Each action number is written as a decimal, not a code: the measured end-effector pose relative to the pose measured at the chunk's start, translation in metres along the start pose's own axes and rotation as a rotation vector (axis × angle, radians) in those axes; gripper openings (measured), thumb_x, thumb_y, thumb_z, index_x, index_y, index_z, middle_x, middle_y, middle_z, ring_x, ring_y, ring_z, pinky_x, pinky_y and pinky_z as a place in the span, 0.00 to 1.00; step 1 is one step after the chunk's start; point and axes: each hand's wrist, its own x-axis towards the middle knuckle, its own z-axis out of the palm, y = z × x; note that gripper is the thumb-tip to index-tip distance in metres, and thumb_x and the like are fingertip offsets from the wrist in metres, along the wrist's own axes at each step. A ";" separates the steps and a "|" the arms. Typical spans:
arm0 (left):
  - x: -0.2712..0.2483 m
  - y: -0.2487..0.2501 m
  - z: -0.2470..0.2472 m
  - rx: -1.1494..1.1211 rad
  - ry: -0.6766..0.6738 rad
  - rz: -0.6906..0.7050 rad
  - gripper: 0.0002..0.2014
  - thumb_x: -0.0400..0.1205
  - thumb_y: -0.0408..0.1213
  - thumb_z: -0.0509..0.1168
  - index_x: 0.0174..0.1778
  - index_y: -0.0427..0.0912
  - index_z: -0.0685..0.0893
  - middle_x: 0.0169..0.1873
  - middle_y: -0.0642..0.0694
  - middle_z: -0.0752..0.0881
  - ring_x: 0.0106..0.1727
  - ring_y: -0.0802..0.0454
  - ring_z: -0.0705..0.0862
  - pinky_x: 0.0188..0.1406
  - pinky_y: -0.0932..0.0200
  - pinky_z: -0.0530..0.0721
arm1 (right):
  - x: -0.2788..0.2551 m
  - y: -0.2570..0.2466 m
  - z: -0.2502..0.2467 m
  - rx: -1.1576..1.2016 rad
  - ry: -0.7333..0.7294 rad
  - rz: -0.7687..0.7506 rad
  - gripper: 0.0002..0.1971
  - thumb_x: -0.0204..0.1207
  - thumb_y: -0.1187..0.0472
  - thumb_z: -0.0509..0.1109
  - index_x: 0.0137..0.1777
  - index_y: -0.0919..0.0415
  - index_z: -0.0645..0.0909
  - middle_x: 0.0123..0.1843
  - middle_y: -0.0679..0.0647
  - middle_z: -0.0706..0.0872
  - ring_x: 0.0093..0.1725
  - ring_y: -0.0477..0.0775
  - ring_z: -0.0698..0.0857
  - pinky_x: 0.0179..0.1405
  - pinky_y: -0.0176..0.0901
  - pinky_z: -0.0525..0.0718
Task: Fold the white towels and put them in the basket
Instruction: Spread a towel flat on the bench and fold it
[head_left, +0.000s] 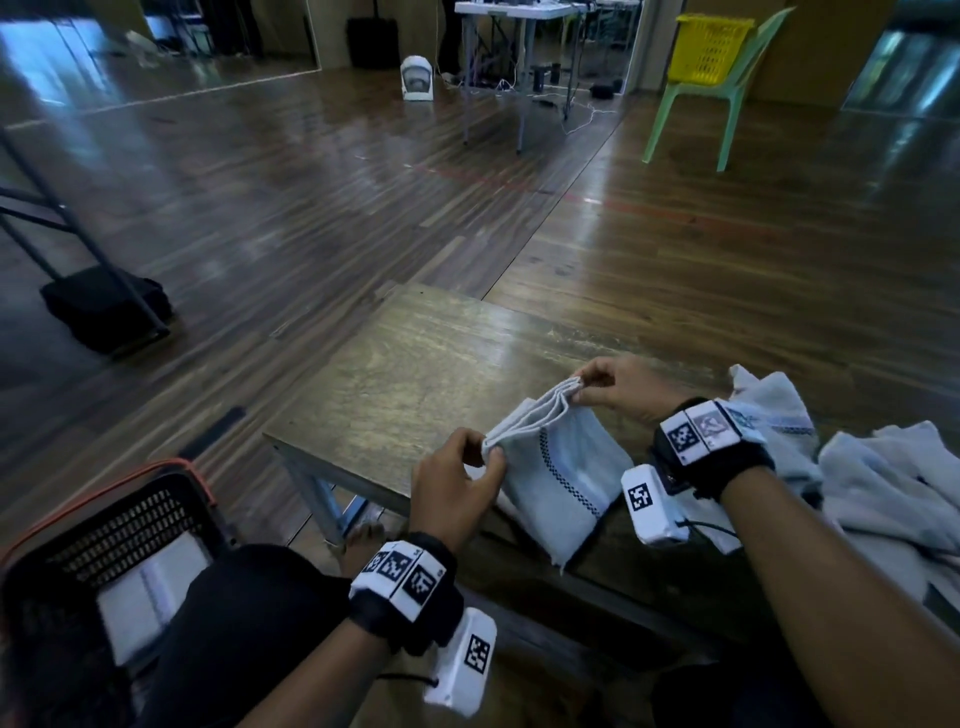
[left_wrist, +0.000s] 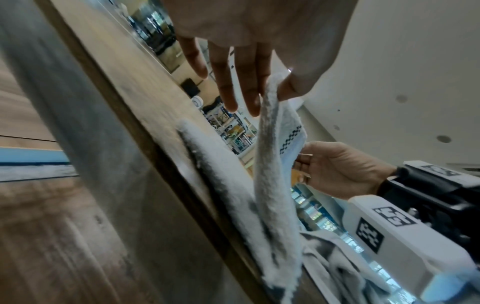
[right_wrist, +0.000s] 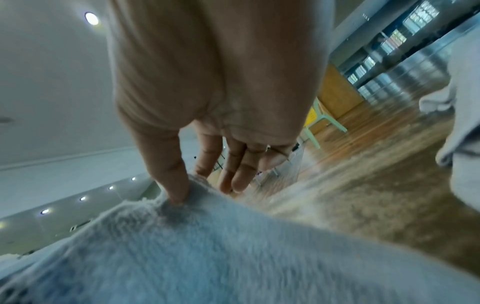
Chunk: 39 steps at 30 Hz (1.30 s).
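A folded white towel (head_left: 563, 467) with a dark checkered stripe hangs over the near edge of the wooden table (head_left: 415, 374). My left hand (head_left: 462, 483) pinches its near top corner and my right hand (head_left: 618, 387) pinches its far top corner, holding the layered edge up. In the left wrist view the towel (left_wrist: 272, 185) hangs between thumb and fingers of the left hand (left_wrist: 267, 90), with the right hand (left_wrist: 337, 168) at its far end. The right wrist view shows the right hand's thumb (right_wrist: 174, 181) pressed into the towel (right_wrist: 233, 257). A black basket (head_left: 104, 540) at lower left holds a folded white towel (head_left: 150, 587).
A heap of unfolded white towels (head_left: 883, 483) lies on the table at right. Across the wooden floor stand a green chair (head_left: 727, 98) with a yellow basket (head_left: 706, 47), a folding table (head_left: 519, 31) and a small white fan (head_left: 417, 78). A black bag (head_left: 104, 306) sits left.
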 end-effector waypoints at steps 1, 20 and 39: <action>0.003 -0.005 -0.001 0.032 -0.014 -0.034 0.10 0.71 0.54 0.62 0.35 0.51 0.79 0.31 0.56 0.85 0.38 0.57 0.85 0.46 0.53 0.83 | 0.004 -0.001 0.008 0.038 -0.003 0.010 0.06 0.71 0.71 0.74 0.44 0.62 0.81 0.39 0.53 0.83 0.34 0.40 0.82 0.33 0.20 0.77; 0.022 -0.036 -0.001 0.507 -0.179 -0.096 0.14 0.76 0.55 0.61 0.51 0.53 0.81 0.49 0.53 0.86 0.55 0.49 0.81 0.57 0.50 0.76 | 0.035 0.011 0.050 -0.527 -0.134 -0.077 0.16 0.81 0.67 0.62 0.67 0.61 0.80 0.62 0.58 0.83 0.57 0.57 0.82 0.49 0.36 0.70; 0.013 -0.025 0.011 0.562 -0.476 0.248 0.10 0.82 0.52 0.59 0.50 0.52 0.80 0.48 0.53 0.86 0.56 0.49 0.80 0.58 0.53 0.70 | -0.047 0.052 0.013 -0.607 -0.278 0.033 0.07 0.74 0.61 0.70 0.49 0.54 0.76 0.46 0.52 0.81 0.44 0.52 0.80 0.41 0.40 0.75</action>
